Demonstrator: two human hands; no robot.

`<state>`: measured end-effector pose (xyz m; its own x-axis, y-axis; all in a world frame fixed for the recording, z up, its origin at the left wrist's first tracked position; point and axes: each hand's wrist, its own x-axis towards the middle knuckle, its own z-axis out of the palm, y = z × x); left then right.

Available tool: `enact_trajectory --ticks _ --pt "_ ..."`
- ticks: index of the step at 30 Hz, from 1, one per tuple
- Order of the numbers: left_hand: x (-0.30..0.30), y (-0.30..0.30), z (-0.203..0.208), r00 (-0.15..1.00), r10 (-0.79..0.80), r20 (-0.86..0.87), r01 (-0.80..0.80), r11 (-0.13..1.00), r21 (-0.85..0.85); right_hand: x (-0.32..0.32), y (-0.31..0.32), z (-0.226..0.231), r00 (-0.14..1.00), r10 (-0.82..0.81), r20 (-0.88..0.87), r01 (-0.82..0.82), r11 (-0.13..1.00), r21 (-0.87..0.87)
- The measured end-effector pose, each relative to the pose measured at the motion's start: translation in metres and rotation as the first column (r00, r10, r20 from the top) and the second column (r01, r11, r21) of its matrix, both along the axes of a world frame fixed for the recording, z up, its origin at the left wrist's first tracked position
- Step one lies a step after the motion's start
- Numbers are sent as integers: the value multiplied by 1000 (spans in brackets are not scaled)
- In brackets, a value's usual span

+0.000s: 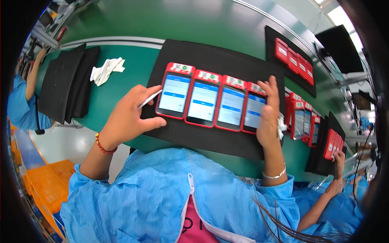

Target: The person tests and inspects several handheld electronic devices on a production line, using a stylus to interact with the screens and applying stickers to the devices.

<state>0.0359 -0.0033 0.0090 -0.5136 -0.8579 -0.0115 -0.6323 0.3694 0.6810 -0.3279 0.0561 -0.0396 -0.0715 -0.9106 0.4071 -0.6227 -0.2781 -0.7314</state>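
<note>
Four red-cased handheld touchscreen devices, side by side in a row, lie on a black mat; the leftmost device (pixel 175 91), the second (pixel 202 99), the third (pixel 231 104) and the rightmost (pixel 254 108) all have lit white-and-blue screens and labelled top ends. My left hand (pixel 131 109) is at the left edge of the row, a thin white stylus (pixel 150 99) held among its fingers, thumb spread apart. The stylus tip is beside the leftmost device. My right hand (pixel 268 115) stands edge-on at the rightmost device, fingers stretched, partly covering its right side.
The black mat (pixel 202 52) rests on a green table (pixel 133 52). A crumpled white cloth (pixel 107 71) and stacked black mats (pixel 67 83) lie left. More red devices (pixel 300 117) stand right, beyond my right hand. Another person's hand (pixel 338 158) touches red devices farther right.
</note>
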Motion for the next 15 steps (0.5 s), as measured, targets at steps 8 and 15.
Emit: enact_trajectory --ticks 8,15 --pt "-11 -2 9 997 82 -8 -81 990 114 2 -2 2 995 -28 100 29 1000 -8" --pt "0 -2 -3 989 145 -20 -143 985 94 15 -4 -3 991 -15 131 24 997 -72"
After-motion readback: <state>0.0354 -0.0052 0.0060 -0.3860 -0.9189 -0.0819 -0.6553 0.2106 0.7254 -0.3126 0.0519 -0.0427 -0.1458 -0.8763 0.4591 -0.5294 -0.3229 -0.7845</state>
